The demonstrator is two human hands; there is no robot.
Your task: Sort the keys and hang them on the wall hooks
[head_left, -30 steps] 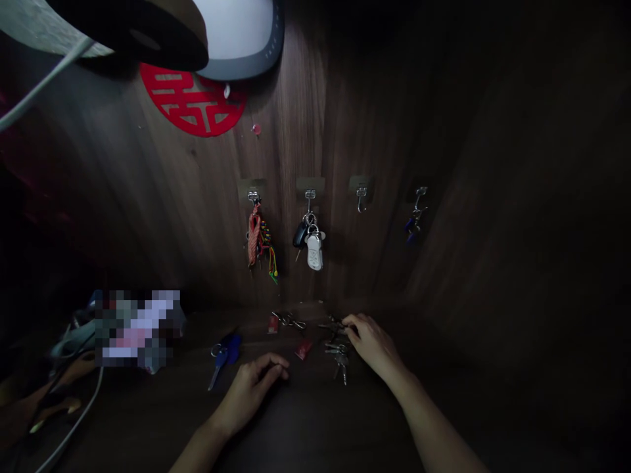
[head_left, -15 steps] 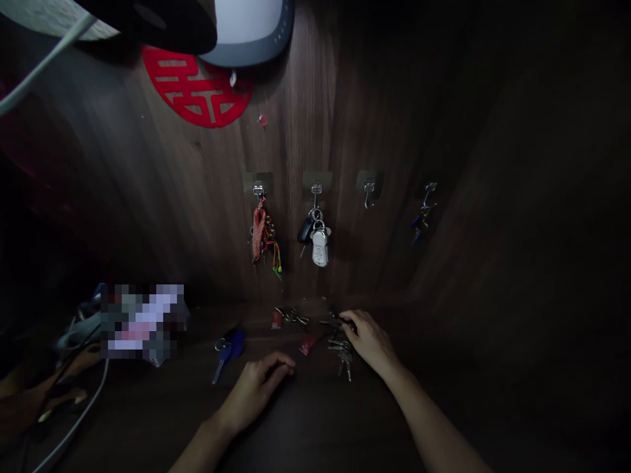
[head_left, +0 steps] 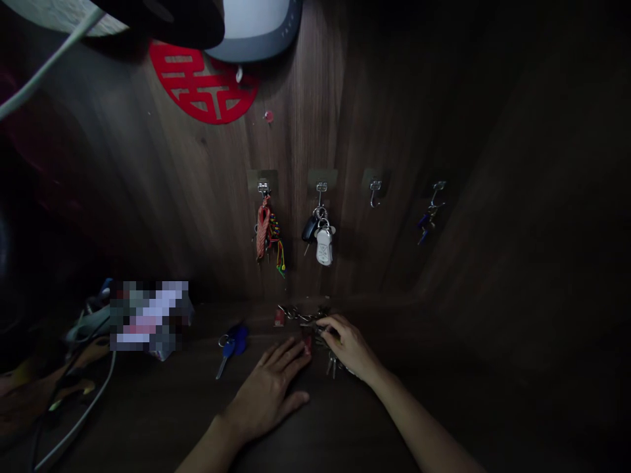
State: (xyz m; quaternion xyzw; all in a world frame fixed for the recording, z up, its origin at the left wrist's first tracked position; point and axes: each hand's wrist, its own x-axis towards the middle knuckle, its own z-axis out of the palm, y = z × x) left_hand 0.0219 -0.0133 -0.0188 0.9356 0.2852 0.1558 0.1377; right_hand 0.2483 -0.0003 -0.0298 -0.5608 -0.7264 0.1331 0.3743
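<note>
My left hand [head_left: 270,389] lies palm down with its fingers spread, the fingertips at a small red tag [head_left: 307,346] on the dark wooden surface. The fingers of my right hand [head_left: 348,345] are closed over a bunch of keys [head_left: 321,330], partly hidden under them. More silver keys [head_left: 332,365] stick out below that hand. Just behind lies a chain with metal clasps [head_left: 296,314], a red tag [head_left: 279,318] at its left end. Left of my left hand rests a blue key [head_left: 226,355] on a ring with a blue fob [head_left: 240,340].
Hooks line the wooden wall: one holds a braided red lanyard [head_left: 263,233], another car keys with a white fob [head_left: 324,245], another small blue keys [head_left: 424,223]. A hook [head_left: 375,190] between carries nothing. Caps [head_left: 256,33] hang above. Cables and a blurred packet [head_left: 152,322] lie left.
My right hand has moved left with the keys under its fingers. My left hand has spread out flat and reached forward to the red tag. The view has shifted slightly.
</note>
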